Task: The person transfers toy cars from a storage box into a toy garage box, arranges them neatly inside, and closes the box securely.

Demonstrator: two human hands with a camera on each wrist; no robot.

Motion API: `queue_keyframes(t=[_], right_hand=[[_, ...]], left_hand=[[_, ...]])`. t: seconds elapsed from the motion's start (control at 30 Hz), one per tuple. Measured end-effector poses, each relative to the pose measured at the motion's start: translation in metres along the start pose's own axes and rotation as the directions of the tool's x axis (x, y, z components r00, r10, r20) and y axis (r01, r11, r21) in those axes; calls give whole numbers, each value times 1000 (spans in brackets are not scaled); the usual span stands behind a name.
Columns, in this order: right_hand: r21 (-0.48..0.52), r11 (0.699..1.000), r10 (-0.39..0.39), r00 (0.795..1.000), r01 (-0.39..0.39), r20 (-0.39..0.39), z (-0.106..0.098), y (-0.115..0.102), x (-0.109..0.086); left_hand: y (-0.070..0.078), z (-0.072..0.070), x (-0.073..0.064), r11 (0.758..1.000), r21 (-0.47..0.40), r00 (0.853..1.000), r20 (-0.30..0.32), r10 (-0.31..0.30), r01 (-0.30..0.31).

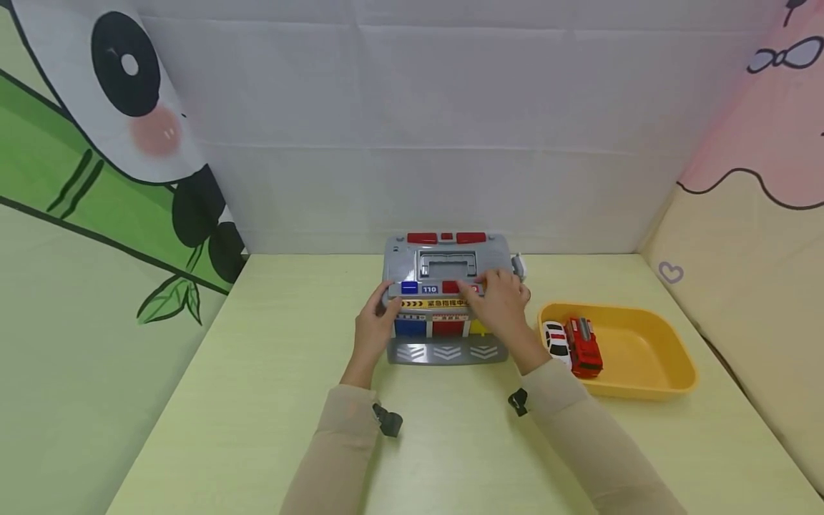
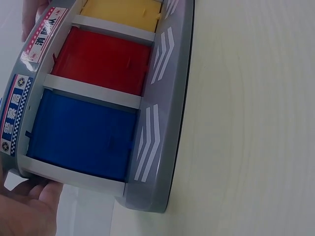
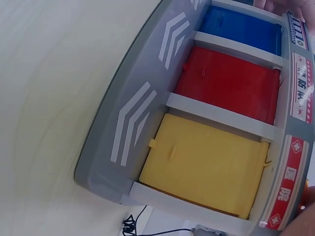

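A grey toy garage (image 1: 447,350) stands at the back of the table, its front facing me. Its blue door (image 2: 83,135), red door (image 2: 103,59) and yellow door (image 3: 204,164) are all down in their frames. My left hand (image 1: 373,329) grips the garage's left side, with the thumb in front and the other fingers partly hidden behind the edge. On the upper right front, my right hand (image 1: 502,307) holds the garage, thumb at the sign strip and fingers over the top. In the right wrist view only a bit of that hand shows at the lower right corner.
A yellow tray (image 1: 644,350) sits at the right, holding a red toy fire truck (image 1: 584,347) and a white toy car (image 1: 556,340). Behind the table hangs a white cloth (image 1: 463,129). A black cord (image 3: 162,231) shows beyond the garage's side.
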State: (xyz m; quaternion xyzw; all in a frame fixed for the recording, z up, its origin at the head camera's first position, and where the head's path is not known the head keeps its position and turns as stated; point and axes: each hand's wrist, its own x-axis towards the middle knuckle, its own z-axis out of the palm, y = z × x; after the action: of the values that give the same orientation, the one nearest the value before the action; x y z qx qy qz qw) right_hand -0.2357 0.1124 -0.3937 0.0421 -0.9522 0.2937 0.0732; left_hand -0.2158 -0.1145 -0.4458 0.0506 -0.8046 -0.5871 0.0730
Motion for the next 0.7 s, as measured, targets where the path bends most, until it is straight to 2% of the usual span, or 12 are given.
queue_keyframes(t=[0.13, 0.33, 0.7], right_hand=[[-6, 1000, 27, 1000, -27, -12, 1, -1, 2], [-4, 1000, 27, 999, -27, -32, 4, 0, 4], [-7, 998, 64, 998, -64, -29, 6, 0, 3]], left_hand=[[0, 0, 1, 1000, -8, 1000, 6, 2, -2], [1, -2, 2, 1000, -15, 1000, 2, 8, -8], [4, 0, 0, 1000, -23, 1000, 6, -7, 7]])
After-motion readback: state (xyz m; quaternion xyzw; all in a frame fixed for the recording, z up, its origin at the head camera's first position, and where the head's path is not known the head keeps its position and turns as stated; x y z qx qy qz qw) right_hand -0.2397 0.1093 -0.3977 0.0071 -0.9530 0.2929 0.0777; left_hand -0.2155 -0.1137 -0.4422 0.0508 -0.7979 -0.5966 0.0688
